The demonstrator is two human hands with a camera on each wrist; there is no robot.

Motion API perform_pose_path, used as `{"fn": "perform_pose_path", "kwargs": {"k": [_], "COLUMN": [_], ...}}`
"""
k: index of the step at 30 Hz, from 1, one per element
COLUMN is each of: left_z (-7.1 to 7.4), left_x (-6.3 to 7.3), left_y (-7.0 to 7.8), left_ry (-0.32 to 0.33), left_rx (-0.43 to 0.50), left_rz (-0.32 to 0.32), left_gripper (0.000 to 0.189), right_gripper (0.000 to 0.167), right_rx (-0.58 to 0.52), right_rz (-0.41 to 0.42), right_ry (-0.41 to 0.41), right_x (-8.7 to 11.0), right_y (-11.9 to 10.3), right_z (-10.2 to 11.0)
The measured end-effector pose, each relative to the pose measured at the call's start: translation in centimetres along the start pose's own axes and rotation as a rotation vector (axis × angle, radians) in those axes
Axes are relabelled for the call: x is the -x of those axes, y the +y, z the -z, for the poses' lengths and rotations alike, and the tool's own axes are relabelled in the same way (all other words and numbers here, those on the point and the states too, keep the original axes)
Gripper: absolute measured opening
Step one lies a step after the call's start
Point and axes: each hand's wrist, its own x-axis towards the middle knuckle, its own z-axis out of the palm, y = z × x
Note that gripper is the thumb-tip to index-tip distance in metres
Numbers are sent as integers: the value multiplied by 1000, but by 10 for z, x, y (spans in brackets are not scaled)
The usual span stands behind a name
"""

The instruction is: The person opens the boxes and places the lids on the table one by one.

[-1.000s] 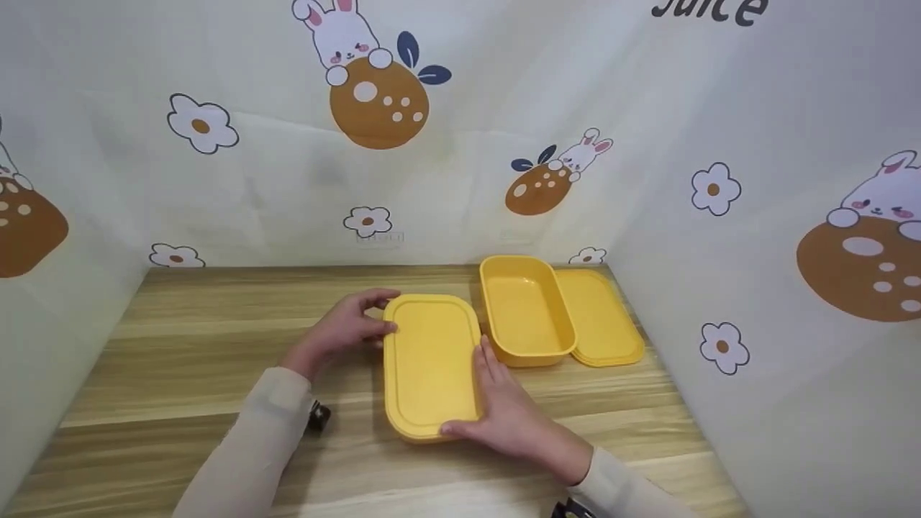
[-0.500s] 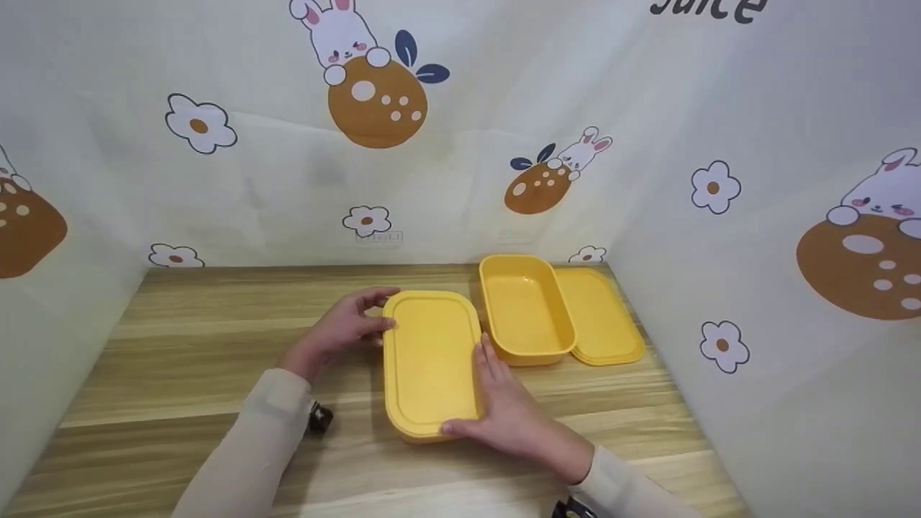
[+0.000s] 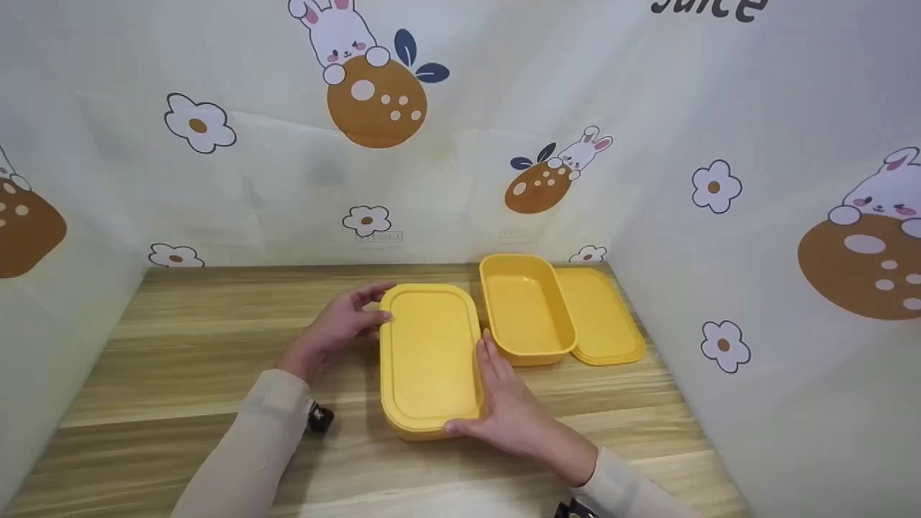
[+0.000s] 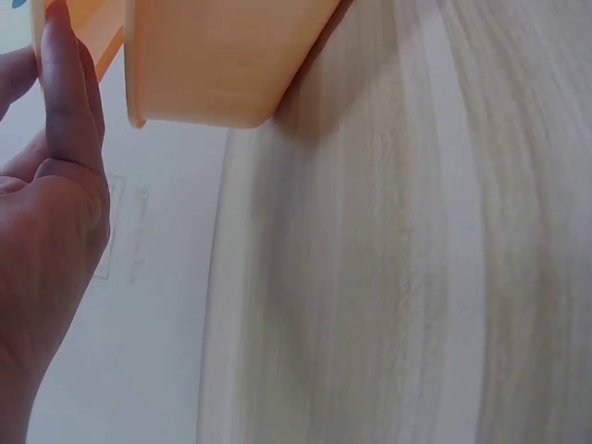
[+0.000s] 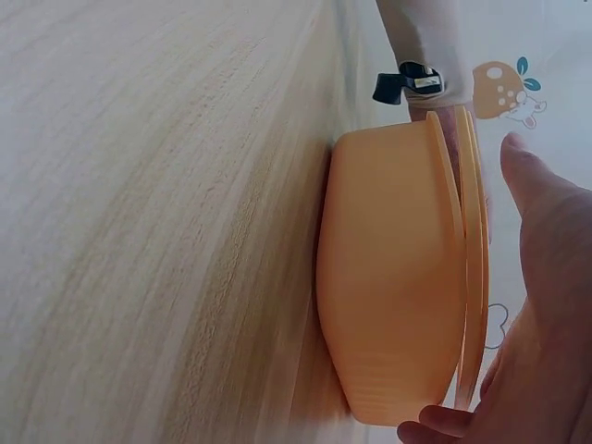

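A yellow lid (image 3: 429, 352) sits just below the centre of the head view, tilted over a matching box (image 5: 393, 268). The right wrist view shows a slim gap between lid and rim, wider toward the top of that frame. The left hand (image 3: 342, 324) pinches the lid's upper left edge, fingers (image 4: 69, 92) spread slightly and thumb close to them. The right hand (image 3: 514, 406) has its thumb spread wide onto the lid's lower right corner, its straight fingers (image 3: 493, 360) lying along the right side.

Both pieces look like smooth plastic, rectangular with rounded corners; a shallow groove traces the lid's border, and the box walls taper downward. An uncovered box (image 3: 529, 309) and a second lid (image 3: 604, 316) lie at right of centre on the streaky wood-grain counter (image 3: 180, 345).
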Motion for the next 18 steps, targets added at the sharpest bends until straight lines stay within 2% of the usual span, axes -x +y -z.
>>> {"fn": "perform_pose_path", "kwargs": {"k": [4,18], "left_z": [4,23], "left_x": [2,14], "left_y": [1,3], "left_ry": [14,38], "left_rx": [36,42], "left_rz": [3,-20], "left_gripper": [69,65], "right_gripper": [150,150], "right_rx": [-10,5], "right_rz": [7,-4], "right_ry": [7,-9], "right_x": [0,-2], "right_y": [-1,6], "right_z": [1,-7]}}
